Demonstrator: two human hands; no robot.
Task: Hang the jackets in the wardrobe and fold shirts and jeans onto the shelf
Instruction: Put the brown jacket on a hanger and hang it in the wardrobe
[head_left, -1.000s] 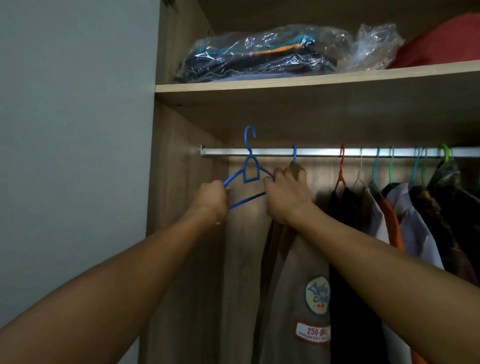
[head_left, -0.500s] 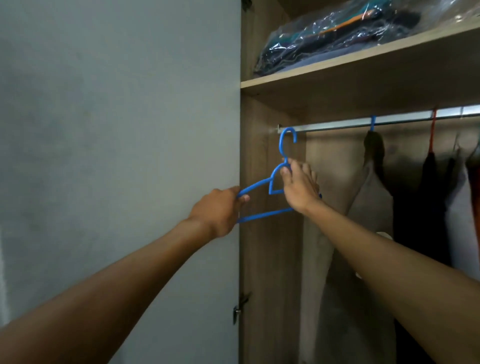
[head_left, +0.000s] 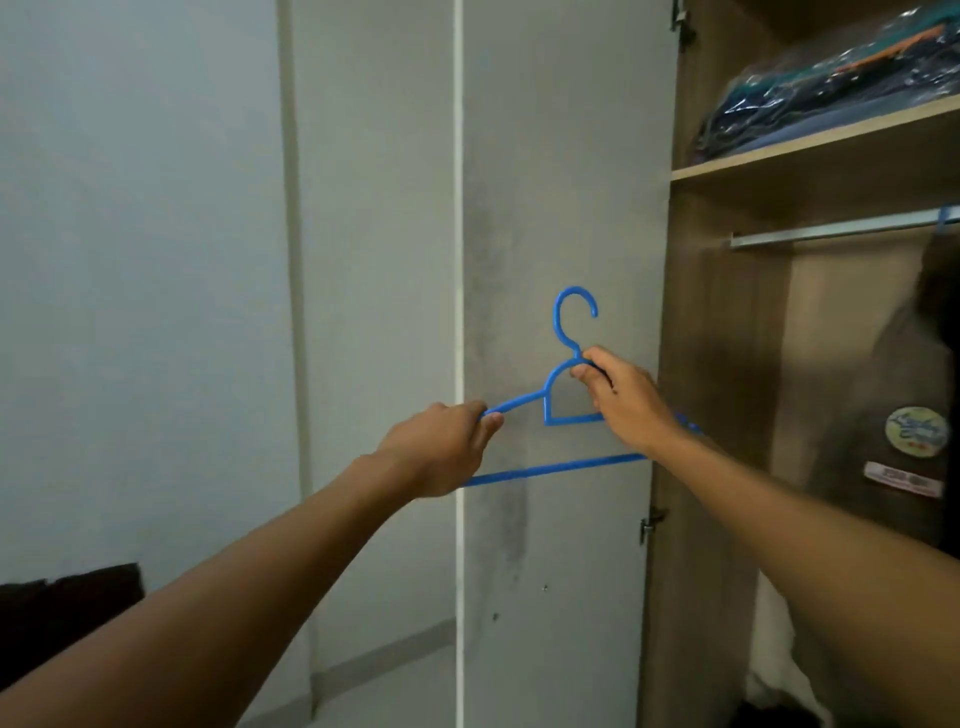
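Both hands grip the hanger (head_left: 558, 395), left hand (head_left: 441, 449) at 9 o'clock, right hand (head_left: 623, 402) below the hook; now off the rail (head_left: 831, 231), ready for a jacket.

Pale grey wall (head_left: 156, 260) beside open wooden wardrobe (head_left: 727, 415)
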